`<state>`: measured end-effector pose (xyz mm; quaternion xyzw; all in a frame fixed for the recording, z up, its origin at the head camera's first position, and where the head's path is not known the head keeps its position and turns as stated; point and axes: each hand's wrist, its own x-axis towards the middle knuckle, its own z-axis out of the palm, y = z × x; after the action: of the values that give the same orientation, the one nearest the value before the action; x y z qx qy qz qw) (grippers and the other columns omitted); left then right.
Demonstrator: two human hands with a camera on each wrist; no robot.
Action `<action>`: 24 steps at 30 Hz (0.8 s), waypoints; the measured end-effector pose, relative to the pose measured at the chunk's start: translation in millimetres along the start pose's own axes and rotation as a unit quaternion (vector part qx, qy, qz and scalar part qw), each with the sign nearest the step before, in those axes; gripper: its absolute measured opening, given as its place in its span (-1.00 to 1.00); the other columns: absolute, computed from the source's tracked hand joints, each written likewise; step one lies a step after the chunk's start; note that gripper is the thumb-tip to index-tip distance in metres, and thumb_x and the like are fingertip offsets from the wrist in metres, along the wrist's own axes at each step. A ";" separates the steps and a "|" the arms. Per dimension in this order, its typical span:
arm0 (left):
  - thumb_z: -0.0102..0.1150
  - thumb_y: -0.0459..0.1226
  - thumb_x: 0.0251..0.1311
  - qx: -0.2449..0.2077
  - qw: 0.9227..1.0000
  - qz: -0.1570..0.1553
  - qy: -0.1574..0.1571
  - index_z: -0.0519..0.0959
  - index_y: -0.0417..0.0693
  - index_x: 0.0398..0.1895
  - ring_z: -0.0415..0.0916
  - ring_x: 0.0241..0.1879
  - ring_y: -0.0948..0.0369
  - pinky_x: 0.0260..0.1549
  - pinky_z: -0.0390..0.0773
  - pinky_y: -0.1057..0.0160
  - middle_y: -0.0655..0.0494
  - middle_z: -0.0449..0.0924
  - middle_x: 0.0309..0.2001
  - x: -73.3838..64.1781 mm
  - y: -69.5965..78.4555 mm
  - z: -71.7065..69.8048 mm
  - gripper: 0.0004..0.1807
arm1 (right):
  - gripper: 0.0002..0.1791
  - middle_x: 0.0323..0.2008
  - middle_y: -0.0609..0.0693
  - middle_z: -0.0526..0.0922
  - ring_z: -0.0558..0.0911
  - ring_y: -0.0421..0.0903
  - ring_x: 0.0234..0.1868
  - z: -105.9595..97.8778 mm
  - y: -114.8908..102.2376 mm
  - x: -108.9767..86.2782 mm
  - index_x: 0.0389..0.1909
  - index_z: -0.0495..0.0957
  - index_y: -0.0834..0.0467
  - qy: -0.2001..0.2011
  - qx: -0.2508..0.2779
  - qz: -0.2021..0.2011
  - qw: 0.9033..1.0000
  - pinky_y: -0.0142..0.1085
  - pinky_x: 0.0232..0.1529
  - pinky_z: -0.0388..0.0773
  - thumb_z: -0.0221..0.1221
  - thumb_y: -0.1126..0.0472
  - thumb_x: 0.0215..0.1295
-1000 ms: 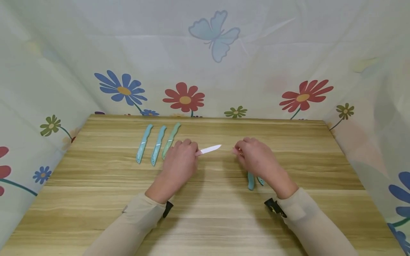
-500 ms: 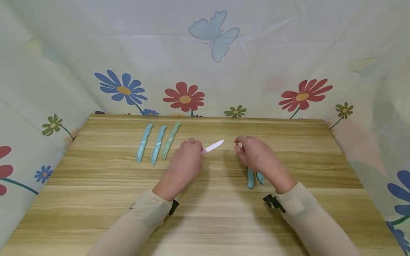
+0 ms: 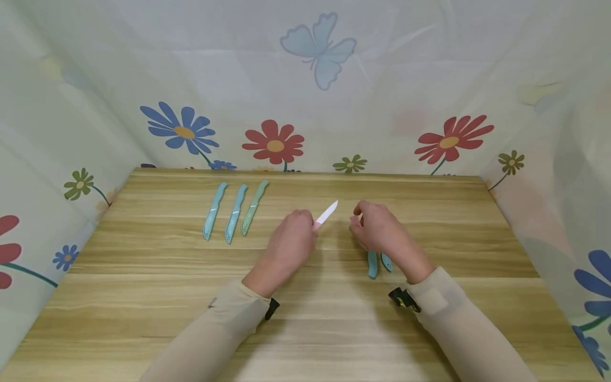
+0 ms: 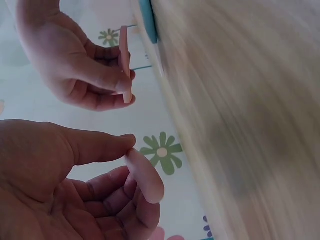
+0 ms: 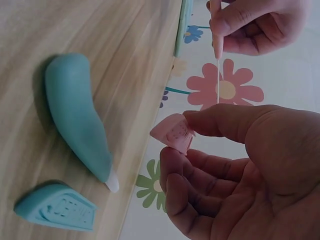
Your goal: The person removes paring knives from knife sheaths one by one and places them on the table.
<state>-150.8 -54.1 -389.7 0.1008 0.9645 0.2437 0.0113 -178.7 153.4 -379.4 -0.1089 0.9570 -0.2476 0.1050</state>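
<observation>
My left hand (image 3: 292,239) grips the pink handle (image 4: 145,176) of a paring knife, whose bare white blade (image 3: 327,214) points away and to the right. Opposite it, my right hand (image 3: 380,229) pinches a small pink blade sheath (image 5: 175,133) between thumb and fingers. Blade and sheath are apart, both held above the table. Below my right hand lie a teal-handled knife (image 5: 77,115) and a separate teal sheath (image 5: 57,206); in the head view the hand partly hides both.
Left of my hands, two blue knives (image 3: 215,211) (image 3: 236,214) and one green knife (image 3: 255,207) lie sheathed in a row on the wooden table (image 3: 157,297). A flower-printed cloth (image 3: 229,63) stands behind the table and at both sides.
My left hand has moved right with the knife, its blade turning to point more away from me. The green knife is now fully uncovered. My right hand stays nearly in place with the sheath.
</observation>
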 end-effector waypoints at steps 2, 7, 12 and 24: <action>0.26 -0.33 0.49 -0.004 1.000 0.001 -0.004 0.59 -0.26 -0.17 0.50 -0.40 0.12 -0.45 0.58 0.19 -0.01 0.53 -0.34 0.5 2.2 2.4 -0.87 | -0.65 -0.53 0.06 0.62 0.57 -0.07 -0.59 1.1 -0.2 0.7 0.18 0.47 0.36 -0.005 0.008 0.011 1.000 -0.19 -0.38 0.54 0.06 0.19 0.57; 0.22 -0.33 0.51 -0.011 1.000 0.006 -0.004 0.48 -0.29 -0.06 0.52 -0.43 0.12 -0.49 0.58 0.21 -0.03 0.52 -0.33 0.8 8.0 10.6 -0.82 | -0.62 -0.70 0.04 0.60 0.60 -0.06 -0.64 6.9 -0.6 3.0 0.20 0.43 0.39 -0.016 0.016 0.033 0.999 -0.14 -0.20 0.60 -0.02 0.20 0.55; 0.22 -0.37 0.50 -0.017 1.000 0.026 -0.005 0.42 -0.33 0.00 0.52 -0.47 0.14 -0.55 0.56 0.26 -0.04 0.52 -0.35 0.1 13.8 20.6 -0.77 | -0.64 -0.69 0.03 0.61 0.62 -0.06 -0.63 12.3 0.0 4.5 0.20 0.45 0.36 -0.025 0.009 0.049 0.998 -0.17 -0.27 0.62 0.06 0.21 0.55; 0.14 -0.47 0.43 0.007 0.999 0.040 -0.006 0.38 -0.33 -0.05 0.59 -0.46 0.09 -0.53 0.61 0.15 -0.09 0.56 -0.38 1.0 29.4 41.0 -0.84 | -0.80 -0.50 0.12 0.63 0.64 0.00 -0.47 20.0 1.4 3.0 -0.04 0.51 0.32 -0.028 0.003 0.065 0.997 -0.23 -0.37 0.60 0.07 0.28 0.46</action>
<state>-143.3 -9.4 -411.9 0.1405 0.9614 0.2366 0.0067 -176.7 144.8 -397.7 -0.0531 0.9581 -0.2398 0.1478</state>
